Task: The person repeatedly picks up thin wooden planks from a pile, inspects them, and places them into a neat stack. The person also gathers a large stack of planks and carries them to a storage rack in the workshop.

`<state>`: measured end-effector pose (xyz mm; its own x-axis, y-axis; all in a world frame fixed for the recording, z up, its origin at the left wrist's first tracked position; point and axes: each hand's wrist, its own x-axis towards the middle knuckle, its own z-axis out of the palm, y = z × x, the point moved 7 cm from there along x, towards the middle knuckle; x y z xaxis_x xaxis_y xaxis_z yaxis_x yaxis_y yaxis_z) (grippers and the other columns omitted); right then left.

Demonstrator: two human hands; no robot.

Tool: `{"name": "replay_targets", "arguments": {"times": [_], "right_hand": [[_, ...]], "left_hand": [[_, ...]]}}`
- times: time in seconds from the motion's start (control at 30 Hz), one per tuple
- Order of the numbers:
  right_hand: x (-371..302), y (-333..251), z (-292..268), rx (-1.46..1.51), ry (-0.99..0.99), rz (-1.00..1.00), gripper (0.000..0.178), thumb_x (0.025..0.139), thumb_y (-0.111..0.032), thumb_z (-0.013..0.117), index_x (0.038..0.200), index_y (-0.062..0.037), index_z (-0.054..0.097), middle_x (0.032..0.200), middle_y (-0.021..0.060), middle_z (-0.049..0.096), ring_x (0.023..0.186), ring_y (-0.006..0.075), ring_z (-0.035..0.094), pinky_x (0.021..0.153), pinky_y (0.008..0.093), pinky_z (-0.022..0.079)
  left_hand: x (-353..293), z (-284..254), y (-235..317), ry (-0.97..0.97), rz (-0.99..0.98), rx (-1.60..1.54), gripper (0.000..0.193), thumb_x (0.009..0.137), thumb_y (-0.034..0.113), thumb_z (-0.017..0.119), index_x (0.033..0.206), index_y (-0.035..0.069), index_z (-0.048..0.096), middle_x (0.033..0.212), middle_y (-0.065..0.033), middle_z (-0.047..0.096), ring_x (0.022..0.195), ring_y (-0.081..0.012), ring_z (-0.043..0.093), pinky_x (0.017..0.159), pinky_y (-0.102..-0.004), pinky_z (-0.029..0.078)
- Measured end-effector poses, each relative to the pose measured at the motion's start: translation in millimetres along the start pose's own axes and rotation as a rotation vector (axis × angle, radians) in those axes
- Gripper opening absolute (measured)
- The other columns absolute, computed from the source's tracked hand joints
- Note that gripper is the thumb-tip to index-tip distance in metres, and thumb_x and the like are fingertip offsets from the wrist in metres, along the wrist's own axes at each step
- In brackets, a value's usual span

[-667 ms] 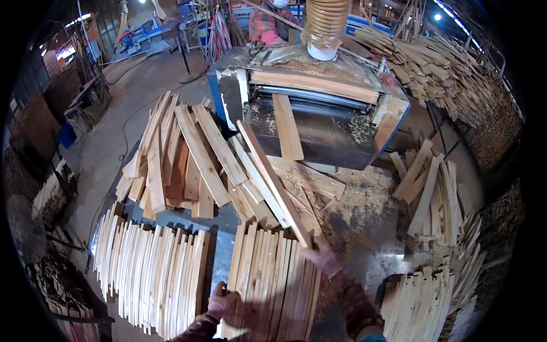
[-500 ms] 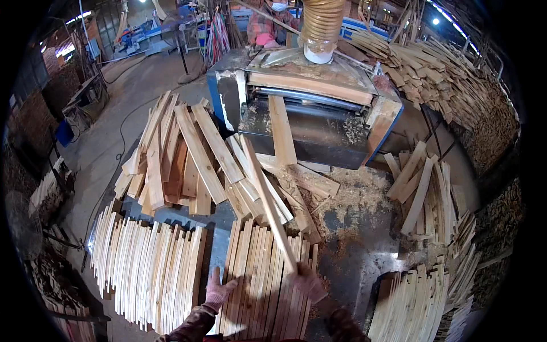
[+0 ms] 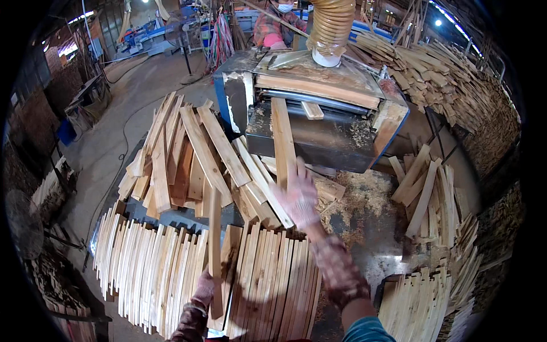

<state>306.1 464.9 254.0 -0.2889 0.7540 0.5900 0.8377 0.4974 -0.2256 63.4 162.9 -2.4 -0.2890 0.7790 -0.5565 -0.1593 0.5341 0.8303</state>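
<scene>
Wooden slat (image 3: pixel 214 242) clasped in my left grip (image 3: pixel 205 288), at right edge of the left slat row (image 3: pixel 151 273). Right grip (image 3: pixel 299 196) spread wide near a board (image 3: pixel 282 128) on the far planer (image 3: pixel 319 73); I can't tell contact.

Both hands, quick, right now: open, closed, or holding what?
Left hand: closed, holding a narrow board.
Right hand: open, fingers spread near another board jutting from the machine; whether it touches can't be told.

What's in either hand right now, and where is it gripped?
The left hand holds a wooden board toward its near end. The right hand is open, fingers spread, with nothing gripped.
</scene>
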Motion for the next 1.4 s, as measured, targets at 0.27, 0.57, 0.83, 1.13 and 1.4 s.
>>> {"name": "replay_targets", "arguments": {"times": [0.27,0.57,0.83,1.13,1.4], "right_hand": [[-44,6,45,0.195,-0.701,0.608,0.100,0.081,-0.032,0.076,0.158,-0.0083,0.016,0.148,0.0270,0.041,0.108,0.0356,0.067,0.072,0.0360,0.062],[-246,0,-2,0.716,-0.545,0.522,0.103,0.077,-0.027,0.081,0.159,-0.0118,0.021,0.141,0.0236,0.049,0.111,0.0373,0.065,0.089,0.0429,0.060],[6,-139,9,1.033,-0.398,0.107,0.089,0.095,-0.047,0.059,0.160,-0.0118,0.010,0.162,0.0263,0.019,0.136,0.0441,0.045,0.109,0.0497,0.044],[-50,-15,200,0.256,-0.642,0.281,0.080,0.080,-0.050,0.069,0.134,0.0015,0.043,0.140,0.0258,0.047,0.130,0.0393,0.047,0.104,0.0484,0.041],[-106,66,232,-0.461,-0.856,0.186,0.101,0.084,-0.061,0.064,0.154,-0.0013,0.022,0.125,0.0213,0.054,0.088,0.0259,0.063,0.060,0.0443,0.055]], "left_hand": [[-28,-11,-85,0.155,0.140,0.968,0.058,0.072,0.027,0.076,0.126,0.009,0.061,0.117,-0.0165,0.054,0.107,-0.0374,0.056,0.091,-0.0447,0.050],[-47,11,-52,0.045,0.234,0.174,0.085,0.075,0.027,0.082,0.148,0.012,0.041,0.110,-0.0144,0.057,0.100,-0.0292,0.059,0.086,-0.0432,0.051],[-23,24,-68,0.079,-0.100,-0.097,0.065,0.082,0.006,0.076,0.140,-0.003,0.049,0.106,-0.0063,0.063,0.097,-0.0169,0.060,0.087,-0.0303,0.050],[-19,26,-46,0.183,-0.024,-0.003,0.065,0.086,0.013,0.079,0.140,-0.005,0.047,0.096,-0.0013,0.060,0.090,-0.0123,0.058,0.086,-0.0267,0.052],[22,22,-43,0.223,0.017,-0.249,0.058,0.089,0.003,0.071,0.142,-0.002,0.048,0.118,-0.0083,0.066,0.108,-0.0177,0.062,0.097,-0.0299,0.050]]}}
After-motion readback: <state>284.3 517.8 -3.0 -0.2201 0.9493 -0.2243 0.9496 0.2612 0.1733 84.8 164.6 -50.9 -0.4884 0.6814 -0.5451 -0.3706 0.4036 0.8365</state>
